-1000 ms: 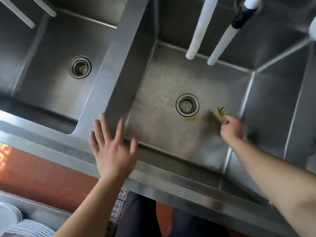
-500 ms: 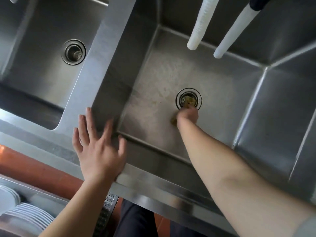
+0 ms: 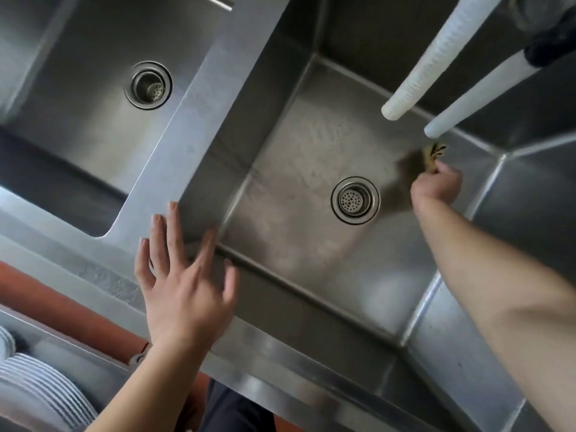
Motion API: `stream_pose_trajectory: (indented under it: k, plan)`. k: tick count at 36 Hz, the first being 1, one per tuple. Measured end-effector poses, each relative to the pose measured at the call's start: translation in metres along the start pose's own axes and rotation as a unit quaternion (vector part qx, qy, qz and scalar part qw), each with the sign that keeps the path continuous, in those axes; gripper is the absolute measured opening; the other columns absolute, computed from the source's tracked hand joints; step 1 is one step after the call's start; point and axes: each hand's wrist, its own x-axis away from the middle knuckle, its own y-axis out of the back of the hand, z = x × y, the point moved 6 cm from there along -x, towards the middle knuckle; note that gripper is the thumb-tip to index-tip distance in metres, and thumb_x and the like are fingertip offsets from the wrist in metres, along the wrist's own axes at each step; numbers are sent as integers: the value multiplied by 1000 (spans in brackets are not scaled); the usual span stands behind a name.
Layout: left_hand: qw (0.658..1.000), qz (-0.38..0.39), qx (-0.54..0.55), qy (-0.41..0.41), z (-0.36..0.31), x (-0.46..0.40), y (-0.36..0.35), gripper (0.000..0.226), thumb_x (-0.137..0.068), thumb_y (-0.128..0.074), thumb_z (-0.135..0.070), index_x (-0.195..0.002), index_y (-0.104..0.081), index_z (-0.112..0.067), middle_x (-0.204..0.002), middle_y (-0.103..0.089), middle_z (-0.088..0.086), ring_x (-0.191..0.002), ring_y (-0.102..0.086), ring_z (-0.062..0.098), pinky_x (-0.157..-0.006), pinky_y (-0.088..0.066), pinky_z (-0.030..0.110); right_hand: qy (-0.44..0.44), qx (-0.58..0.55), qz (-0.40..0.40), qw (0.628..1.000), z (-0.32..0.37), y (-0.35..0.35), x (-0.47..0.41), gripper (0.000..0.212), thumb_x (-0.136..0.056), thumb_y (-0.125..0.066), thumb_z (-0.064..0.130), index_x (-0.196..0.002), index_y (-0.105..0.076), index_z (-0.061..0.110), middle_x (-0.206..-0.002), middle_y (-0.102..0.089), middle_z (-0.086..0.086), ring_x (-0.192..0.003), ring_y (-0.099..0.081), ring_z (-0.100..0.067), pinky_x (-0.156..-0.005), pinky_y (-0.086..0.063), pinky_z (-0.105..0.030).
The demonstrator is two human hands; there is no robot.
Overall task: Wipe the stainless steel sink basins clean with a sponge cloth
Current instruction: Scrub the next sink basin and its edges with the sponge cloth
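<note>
Sponge cloth [image 3: 434, 155] is bunched up in the right hand [image 3: 436, 190], fingers curled tight around it, and it's pressed against the floor of the right-hand basin [image 3: 296, 169] near the back right corner, just past the drain strainer [image 3: 355, 200]. It's blurry, so I'd guess it's mid-swipe. The left hand [image 3: 184, 275] sits flat on the front rim where the divider [image 3: 199, 113] meets it, fingers straight and spread, holding nothing, bracing by the look of it.

If I were doing this step: keep the cloth flat instead of balled up so more of it touches the steel, work in overlapping strokes from the walls toward the strainer, and really dig into the corner seams where gunk likes to sit. Watch the two white hoses [image 3: 436, 57] hanging over the back, easy to bump.

What's in the tubs: the right basin floor shows cloudy, dull streaks around the strainer, nothing else sitting in it. The left basin [image 3: 78, 120] has its own strainer [image 3: 149, 85] and looks bare. Bottom left, below the sink, there's a stack of white plates [image 3: 40, 391] in a bin.
</note>
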Motion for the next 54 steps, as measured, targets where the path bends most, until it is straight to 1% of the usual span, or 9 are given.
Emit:
stream_pose_trajectory:
  k: [10,16,23,27,33,37,42,49,54]
  plan:
    - [1000,17,-21,-3,-2,-1,-1,59,-85,-38,-55,-134,-61,-30,-167,4,10,-154,5,27,-122,-8,55,272,292,118,909,46,-94,49,32,-86,-53,10,-108,-75,18,-117,-70,-11,-111,-61,-27,-96,-43,-32]
    - [999,26,-17,6,-4,-1,4,59,-85,-38,-54,-132,-63,-28,-167,3,11,-154,6,27,-123,-5,53,493,432,432,620,17,-152,155,40,-88,-58,13,-124,-70,25,-143,-56,-4,-138,-40,-28,-118,-22,-37]
    - [1000,19,-8,4,-4,-1,4,58,-85,-37,-54,-131,-62,-28,-167,2,11,-154,4,28,-123,-3,51,543,497,494,462,-9,-120,159,35,-90,-62,25,-124,-69,21,-146,-52,2,-139,-34,-27,-114,-21,-36]
    - [1000,18,-10,2,-4,-1,3,58,-85,-39,-53,-131,-63,-27,-167,2,11,-154,4,29,-123,-4,51,534,520,459,483,1,-99,131,33,-89,-64,26,-121,-70,26,-138,-59,2,-134,-40,-28,-107,-29,-34]
    - [1000,16,-7,3,-3,-2,4,57,-85,-41,-51,-132,-62,-27,-167,2,12,-154,3,30,-122,-5,52,337,344,334,810,51,-91,85,35,-88,-49,8,-108,-74,22,-117,-71,-8,-114,-62,-30,-97,-49,-32]
    - [1000,19,-10,3,-3,-2,3,56,-85,-43,-50,-132,-62,-27,-167,2,13,-154,3,30,-123,-5,53,268,244,265,894,83,-116,90,37,-93,-47,14,-120,-70,23,-126,-68,-4,-118,-61,-25,-100,-44,-27]
    - [1000,23,-13,4,-4,-1,4,57,-85,-42,-50,-134,-61,-27,-167,1,13,-154,3,31,-123,-4,52,317,323,347,821,72,-170,150,40,-97,-47,18,-132,-64,25,-140,-58,-9,-131,-50,-32,-113,-37,-35]
    - [999,34,-11,8,-4,-2,6,58,-85,-42,-50,-136,-59,-30,-167,6,10,-154,8,28,-124,0,50,510,470,467,548,1,-160,226,42,-93,-55,21,-132,-62,33,-149,-45,-1,-144,-28,-27,-114,-22,-44]
    - [1000,21,3,4,-3,0,4,55,-83,-45,-50,-130,-62,-27,-167,3,10,-154,4,29,-123,-3,51,498,517,481,503,-29,-101,200,34,-94,-56,25,-124,-68,34,-144,-52,8,-142,-31,-23,-115,-18,-42]
